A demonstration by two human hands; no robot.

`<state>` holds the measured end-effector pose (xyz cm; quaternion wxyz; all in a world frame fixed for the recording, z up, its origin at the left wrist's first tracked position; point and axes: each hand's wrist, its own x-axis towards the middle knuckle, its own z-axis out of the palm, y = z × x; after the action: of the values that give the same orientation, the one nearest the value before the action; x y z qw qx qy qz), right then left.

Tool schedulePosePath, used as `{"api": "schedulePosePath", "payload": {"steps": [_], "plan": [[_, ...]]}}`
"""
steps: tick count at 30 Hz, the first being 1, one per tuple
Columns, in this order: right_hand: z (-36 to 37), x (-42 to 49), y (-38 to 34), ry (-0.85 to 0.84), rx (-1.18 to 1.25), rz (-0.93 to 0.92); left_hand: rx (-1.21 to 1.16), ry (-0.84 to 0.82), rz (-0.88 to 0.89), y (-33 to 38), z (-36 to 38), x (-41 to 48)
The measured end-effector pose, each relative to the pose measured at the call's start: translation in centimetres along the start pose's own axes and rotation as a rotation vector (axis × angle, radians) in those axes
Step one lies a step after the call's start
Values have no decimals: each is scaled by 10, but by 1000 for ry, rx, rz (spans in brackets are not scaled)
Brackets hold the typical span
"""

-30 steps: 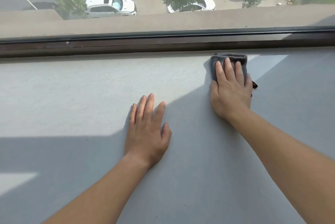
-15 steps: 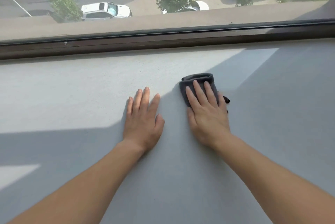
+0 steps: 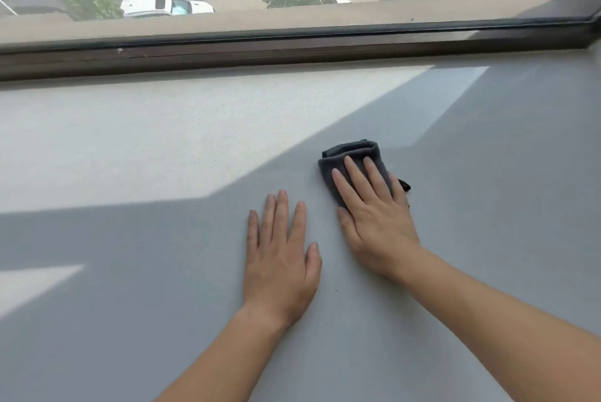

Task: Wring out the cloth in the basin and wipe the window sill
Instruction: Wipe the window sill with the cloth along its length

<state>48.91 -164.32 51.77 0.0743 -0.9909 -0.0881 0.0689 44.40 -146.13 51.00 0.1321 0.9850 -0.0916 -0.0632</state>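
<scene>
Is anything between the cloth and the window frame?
Nothing visible: the window sill is bare from the grey cloth under the right hand to the window frame; the left hand lies off that path.

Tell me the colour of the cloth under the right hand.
Dark grey cloth, seen in the head view.

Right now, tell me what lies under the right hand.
A folded dark grey cloth lies under the right hand, pressed flat on the window sill. Its far edge shows past the fingertips; the part beneath the palm is covered.
</scene>
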Motion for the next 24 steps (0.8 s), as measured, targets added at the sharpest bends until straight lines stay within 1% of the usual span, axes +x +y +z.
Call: {"api": "schedulePosePath", "payload": {"steps": [1,2,3,6,7,8,9,11,13,15,16,17,19,21,22,24], "plan": [[-2,-6,8,-30,-5,-60,15,1,2,0,1,0],[-5,-3,22,-43,-8,-72,28,2,-1,1,1,1],[-8,5,35,-44,1,-23,34,5,-4,2,1,1],[-17,32,56,-16,75,299,41,6,-11,3,2,0],[-15,32,49,2,72,355,41,6,-13,2,2,0],[-12,25,35,13,58,357,41,8,-16,2,1,0],[-7,12,20,15,45,308,40,10,-18,2,1,0],[2,-27,-4,-4,23,120,47,15,-17,3,0,0],[8,-59,-6,-33,7,-39,54,13,-16,2,-1,1],[8,-65,10,-51,-11,-102,48,19,-17,0,-2,0],[7,-61,20,-41,-17,-78,44,24,-16,-1,-2,-1],[4,-54,30,-29,-4,-10,38,21,-17,-1,-2,-1],[-3,-38,41,-9,53,188,29,9,-20,-1,-2,-2],[-3,-34,31,14,82,298,31,8,-22,-1,-2,-2],[0,-41,18,18,84,298,33,7,-22,-1,-2,-2],[8,-67,-10,31,57,182,33,13,-26,-1,-2,-3]]}}
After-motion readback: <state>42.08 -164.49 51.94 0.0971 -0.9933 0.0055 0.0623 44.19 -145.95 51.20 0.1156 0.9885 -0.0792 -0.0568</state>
